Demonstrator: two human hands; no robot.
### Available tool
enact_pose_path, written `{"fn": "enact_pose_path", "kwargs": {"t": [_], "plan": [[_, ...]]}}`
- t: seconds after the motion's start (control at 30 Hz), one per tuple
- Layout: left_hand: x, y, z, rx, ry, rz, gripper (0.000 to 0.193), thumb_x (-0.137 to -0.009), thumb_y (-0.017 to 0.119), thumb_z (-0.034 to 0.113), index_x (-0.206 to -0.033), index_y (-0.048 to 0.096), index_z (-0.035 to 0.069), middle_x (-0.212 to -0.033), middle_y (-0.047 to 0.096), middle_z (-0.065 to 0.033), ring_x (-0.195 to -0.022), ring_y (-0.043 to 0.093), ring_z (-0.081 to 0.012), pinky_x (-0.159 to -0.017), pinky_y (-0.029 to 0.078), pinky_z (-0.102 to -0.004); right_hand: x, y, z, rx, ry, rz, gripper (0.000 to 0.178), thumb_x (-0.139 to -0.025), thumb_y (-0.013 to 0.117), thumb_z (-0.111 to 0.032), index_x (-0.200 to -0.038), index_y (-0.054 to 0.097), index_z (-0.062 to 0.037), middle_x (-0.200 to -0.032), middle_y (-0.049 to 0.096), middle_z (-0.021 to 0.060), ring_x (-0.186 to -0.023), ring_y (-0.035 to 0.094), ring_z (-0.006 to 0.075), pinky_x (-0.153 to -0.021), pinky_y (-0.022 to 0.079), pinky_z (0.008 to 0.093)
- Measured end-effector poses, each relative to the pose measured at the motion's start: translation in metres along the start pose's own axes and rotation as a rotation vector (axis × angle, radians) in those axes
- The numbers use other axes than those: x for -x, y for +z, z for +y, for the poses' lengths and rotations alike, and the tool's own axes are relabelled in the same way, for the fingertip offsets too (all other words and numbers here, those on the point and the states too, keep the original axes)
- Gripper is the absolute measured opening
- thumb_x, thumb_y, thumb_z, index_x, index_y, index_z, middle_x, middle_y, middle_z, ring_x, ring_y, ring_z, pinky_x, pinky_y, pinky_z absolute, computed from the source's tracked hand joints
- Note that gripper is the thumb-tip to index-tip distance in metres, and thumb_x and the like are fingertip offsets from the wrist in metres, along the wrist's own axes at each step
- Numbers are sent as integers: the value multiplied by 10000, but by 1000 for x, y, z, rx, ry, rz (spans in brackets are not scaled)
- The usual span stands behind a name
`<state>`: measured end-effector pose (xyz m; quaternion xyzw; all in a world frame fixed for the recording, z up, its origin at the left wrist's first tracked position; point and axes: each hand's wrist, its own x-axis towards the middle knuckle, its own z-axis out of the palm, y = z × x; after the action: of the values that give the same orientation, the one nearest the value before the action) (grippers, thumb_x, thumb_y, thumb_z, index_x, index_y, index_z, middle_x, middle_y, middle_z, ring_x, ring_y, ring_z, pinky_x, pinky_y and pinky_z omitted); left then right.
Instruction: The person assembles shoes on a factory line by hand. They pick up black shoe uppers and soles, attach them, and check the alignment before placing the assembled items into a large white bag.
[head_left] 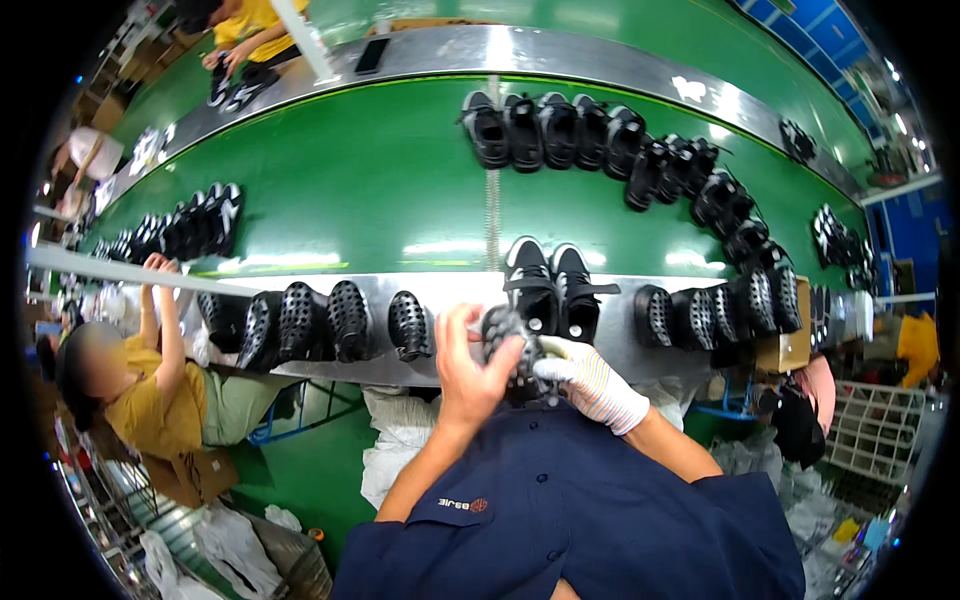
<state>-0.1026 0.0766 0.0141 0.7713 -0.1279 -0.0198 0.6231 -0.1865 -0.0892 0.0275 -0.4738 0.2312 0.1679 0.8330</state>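
My bare left hand (468, 370) and my gloved right hand (605, 385) meet in front of my chest, both closed around a black perforated shoe tree (527, 376). The glove is white with thin coloured stripes. Part of the shoe tree is hidden by my fingers. Just beyond my hands, a pair of black shoes (574, 285) with pale toe edges stands on the metal ledge (622, 350), toes pointing away from me and straps across them. To the left, several black perforated shoe trees (349, 320) stand along the same ledge.
More perforated shoe forms (655, 315) stand at the right, beside a cardboard box (795, 350). Black shoes (558, 130) curve in a line across the green surface (370, 180). At the left sits a person in yellow (165, 395); another works at the far ledge. A phone (372, 56) lies there.
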Motion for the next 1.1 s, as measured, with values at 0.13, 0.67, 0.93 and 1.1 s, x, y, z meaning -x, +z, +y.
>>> {"fn": "enact_pose_path", "kwargs": {"t": [0.13, 0.67, 0.93, 1.1], "plan": [[-16, 28, -46, 320, -354, -471, 259, -894, 795, 159, -1101, 749, 11, -1024, 707, -54, -892, 630, -127, -803, 508, -299, 19, -14, -10, 220, 121, -54, 465, -945, 703, -379, -1229, 656, -15, -950, 687, 55, -732, 624, 144, -663, 518, 318], [-21, 72, -77, -419, -74, -260, 249, -888, 788, 181, -1073, 718, 30, -1022, 677, -144, -997, 651, -296, -854, 532, -421, 16, -48, 12, 1483, 63, 463, 471, -942, 658, -500, -899, 695, -33, -806, 731, 242, -811, 734, 421, -780, 578, 511], [-61, 83, -119, -521, 535, -561, 190, -833, 711, 44, -1022, 726, 47, -999, 670, -153, -1013, 636, -364, -970, 513, -456, -19, -32, -26, 1487, 168, 480, 390, -914, 593, -361, -959, 779, -20, -912, 746, 243, -903, 738, 416, -835, 581, 502], [-80, 92, -113, -334, 257, -811, 188, -856, 677, 88, -1005, 742, -6, -968, 722, -242, -954, 700, -434, -879, 565, -461, -82, -45, 41, 1521, 7, 567, 286, -948, 606, -301, -956, 714, -37, -819, 738, 230, -806, 743, 419, -747, 583, 519]]}}
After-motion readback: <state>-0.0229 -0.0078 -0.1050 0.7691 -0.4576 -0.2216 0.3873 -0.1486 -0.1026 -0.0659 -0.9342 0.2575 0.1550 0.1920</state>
